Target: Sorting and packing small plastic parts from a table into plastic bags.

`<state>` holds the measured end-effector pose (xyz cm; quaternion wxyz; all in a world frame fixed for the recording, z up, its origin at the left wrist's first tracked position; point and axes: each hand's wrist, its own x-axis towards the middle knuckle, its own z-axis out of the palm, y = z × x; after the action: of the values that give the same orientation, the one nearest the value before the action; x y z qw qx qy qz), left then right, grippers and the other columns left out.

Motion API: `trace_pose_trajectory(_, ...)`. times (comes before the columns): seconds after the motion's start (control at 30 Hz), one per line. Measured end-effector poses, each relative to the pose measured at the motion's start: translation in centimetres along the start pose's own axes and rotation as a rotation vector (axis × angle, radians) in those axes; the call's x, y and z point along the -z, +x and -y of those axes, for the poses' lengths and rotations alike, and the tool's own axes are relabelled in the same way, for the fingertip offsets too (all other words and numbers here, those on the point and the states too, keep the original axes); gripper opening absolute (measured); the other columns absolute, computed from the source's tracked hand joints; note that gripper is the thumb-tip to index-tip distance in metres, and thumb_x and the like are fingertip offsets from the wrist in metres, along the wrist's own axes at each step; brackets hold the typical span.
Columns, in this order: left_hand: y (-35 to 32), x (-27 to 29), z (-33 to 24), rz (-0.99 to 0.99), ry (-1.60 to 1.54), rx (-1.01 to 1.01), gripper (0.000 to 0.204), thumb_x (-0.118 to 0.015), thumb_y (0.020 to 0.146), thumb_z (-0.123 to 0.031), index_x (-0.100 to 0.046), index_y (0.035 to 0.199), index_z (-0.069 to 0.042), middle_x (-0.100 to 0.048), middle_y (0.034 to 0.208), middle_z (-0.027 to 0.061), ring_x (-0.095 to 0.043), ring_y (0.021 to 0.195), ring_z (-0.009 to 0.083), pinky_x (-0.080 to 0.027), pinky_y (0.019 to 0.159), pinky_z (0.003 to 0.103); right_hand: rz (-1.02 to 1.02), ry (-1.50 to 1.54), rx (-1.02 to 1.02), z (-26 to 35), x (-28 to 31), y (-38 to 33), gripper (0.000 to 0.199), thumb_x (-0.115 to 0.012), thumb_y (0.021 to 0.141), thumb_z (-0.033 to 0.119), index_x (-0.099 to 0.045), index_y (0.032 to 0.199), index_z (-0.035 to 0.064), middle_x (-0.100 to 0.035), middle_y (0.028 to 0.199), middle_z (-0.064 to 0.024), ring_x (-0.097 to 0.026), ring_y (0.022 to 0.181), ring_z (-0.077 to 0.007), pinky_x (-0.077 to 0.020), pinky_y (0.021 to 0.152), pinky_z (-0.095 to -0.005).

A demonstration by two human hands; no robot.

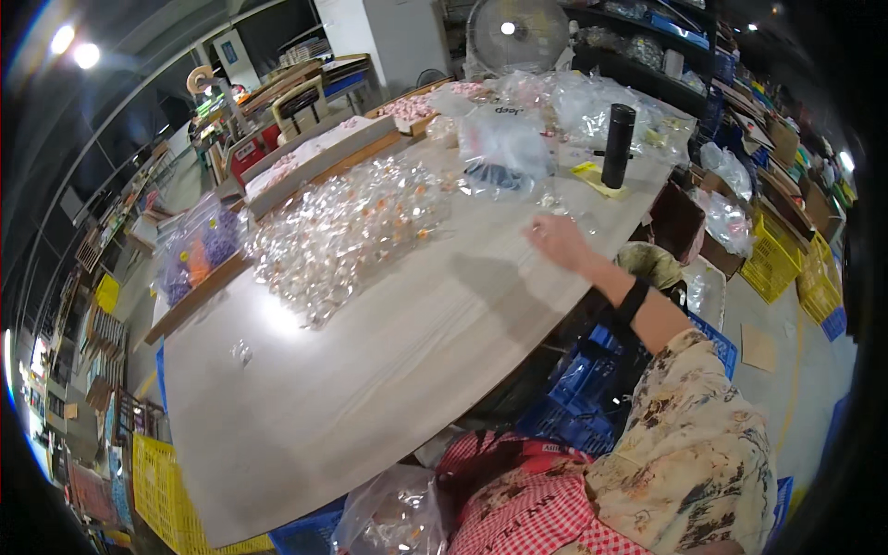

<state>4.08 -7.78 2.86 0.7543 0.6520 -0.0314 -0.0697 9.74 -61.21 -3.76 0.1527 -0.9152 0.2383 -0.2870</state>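
My right hand reaches over the right part of the pale table, its fingers curled together. Whatever they may hold is too small to make out. Just beyond it are a few small clear plastic pieces. A wide heap of small clear packets with bits of orange inside covers the far left part of the table. One small packet rests apart from the heap, toward the left end. My left hand is out of view.
A black bottle stands on the far right by a yellow paper. Clear bags lie at the back, beside long trays of pink pieces. Blue crates sit below the near edge; a plastic bag of packets is near my apron.
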Motion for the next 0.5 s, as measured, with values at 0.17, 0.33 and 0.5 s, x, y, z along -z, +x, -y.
trace_pose_trajectory(0.17,0.2,-3.3,-0.2,-0.055,0.049,-0.017,0.086,-0.055,0.059,0.005,-0.022,0.139,0.007,-0.029,0.142,0.0214,-0.028,0.131,0.0269,-0.025,0.103,0.031,0.019,-0.378,-0.132,-16.1,2.7,-1.1,0.038,-0.064,0.074,0.037,-0.059,0.099,0.0089,-0.064,0.076,-0.0148,-0.062,0.073,-0.0320,-0.0471,0.064,-0.0410)
trace_pose_trajectory(0.33,-2.3,-3.2,-1.7,-0.246,0.115,-0.046,0.086,-0.054,0.058,0.006,-0.023,0.138,0.007,-0.029,0.142,0.0218,-0.028,0.131,0.0272,-0.025,0.103,0.031,0.114,-0.197,-0.090,-16.9,2.9,-1.2,0.035,-0.064,0.071,0.035,-0.060,0.086,0.0045,-0.060,0.074,-0.0178,-0.057,0.070,-0.0344,-0.0455,0.064,-0.0399)
trace_pose_trajectory(0.5,-1.6,-3.7,-1.3,-0.251,0.123,-0.108,0.088,-0.050,0.050,0.004,-0.030,0.136,0.008,-0.031,0.140,0.0239,-0.028,0.131,0.0288,-0.028,0.100,0.030,0.165,-0.122,-0.079,-15.3,4.4,3.1,0.029,-0.061,0.073,0.032,-0.061,0.078,0.0036,-0.059,0.079,-0.0192,-0.056,0.074,-0.0369,-0.0433,0.065,-0.0445)
